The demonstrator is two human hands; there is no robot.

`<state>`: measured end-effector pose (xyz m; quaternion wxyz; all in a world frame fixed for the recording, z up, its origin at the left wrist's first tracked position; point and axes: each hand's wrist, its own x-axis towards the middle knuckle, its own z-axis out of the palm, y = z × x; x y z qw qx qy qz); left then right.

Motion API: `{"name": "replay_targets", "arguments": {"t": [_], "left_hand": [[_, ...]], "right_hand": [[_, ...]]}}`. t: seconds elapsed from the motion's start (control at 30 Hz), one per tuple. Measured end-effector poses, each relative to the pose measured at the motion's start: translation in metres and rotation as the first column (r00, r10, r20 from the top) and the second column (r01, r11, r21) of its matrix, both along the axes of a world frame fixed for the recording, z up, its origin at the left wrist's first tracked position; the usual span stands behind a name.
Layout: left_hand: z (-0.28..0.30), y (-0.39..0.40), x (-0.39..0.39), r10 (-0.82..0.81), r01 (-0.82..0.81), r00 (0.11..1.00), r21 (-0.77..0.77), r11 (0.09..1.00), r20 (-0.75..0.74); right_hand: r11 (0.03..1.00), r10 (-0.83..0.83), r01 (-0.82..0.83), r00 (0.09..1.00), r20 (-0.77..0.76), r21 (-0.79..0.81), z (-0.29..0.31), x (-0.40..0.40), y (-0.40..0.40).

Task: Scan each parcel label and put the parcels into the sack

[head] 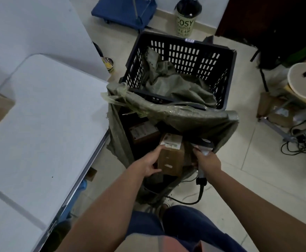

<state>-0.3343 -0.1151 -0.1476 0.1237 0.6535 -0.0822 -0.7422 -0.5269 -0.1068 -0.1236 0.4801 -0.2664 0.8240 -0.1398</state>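
Observation:
A grey-green woven sack [177, 115] stands open on the floor in front of me. My left hand [151, 163] grips a small brown cardboard parcel [172, 159] with a white label on top, held inside the sack's mouth. My right hand [208, 161] grips a handheld barcode scanner [205, 145]; its head is just right of the parcel's label, and its black cable hangs down to the floor. Another labelled brown parcel [143, 132] lies deeper in the sack.
A white table [39, 124] fills the left side. Behind the sack sits a black slotted crate [184, 55] holding another crumpled sack. A blue trolley [125, 10], a bin [185, 19], and boxes and cables at right stand on the tiled floor.

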Motion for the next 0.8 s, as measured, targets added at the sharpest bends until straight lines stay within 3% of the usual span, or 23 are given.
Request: {"name": "replay_targets", "arguments": {"t": [0.13,0.23,0.33,0.43,0.53,0.6,0.8], "left_hand": [[-0.008,-0.017,-0.006,0.297,-0.303,0.951,0.072,0.95,0.084],[-0.013,-0.011,-0.007,0.414,-0.423,0.902,0.062,0.904,0.125],[-0.015,0.003,0.004,0.517,-0.524,0.838,-0.008,0.852,0.177],[-0.025,0.009,0.036,0.658,-0.652,0.715,-0.115,0.749,0.234],[-0.03,0.021,0.052,0.697,-0.67,0.65,-0.204,0.713,0.302],[-0.031,0.027,0.048,0.672,-0.647,0.682,-0.191,0.738,0.289],[-0.031,0.019,0.02,0.448,-0.451,0.889,0.014,0.892,0.093]], "right_hand": [[1.0,-0.003,0.003,0.999,0.047,0.009,-0.023,-0.01,0.003],[0.999,-0.039,0.035,0.994,0.105,0.035,-0.05,-0.012,0.006],[0.998,-0.061,0.057,0.982,0.178,0.029,-0.047,-0.006,0.009],[0.997,-0.077,0.072,0.978,0.196,0.036,-0.032,0.002,0.01],[0.995,-0.098,0.093,0.974,0.202,0.037,-0.028,0.006,0.01],[0.995,-0.101,0.097,0.968,0.231,0.029,-0.027,0.009,0.01],[0.995,-0.091,0.097,0.965,0.245,-0.014,-0.019,0.018,0.014]]}}
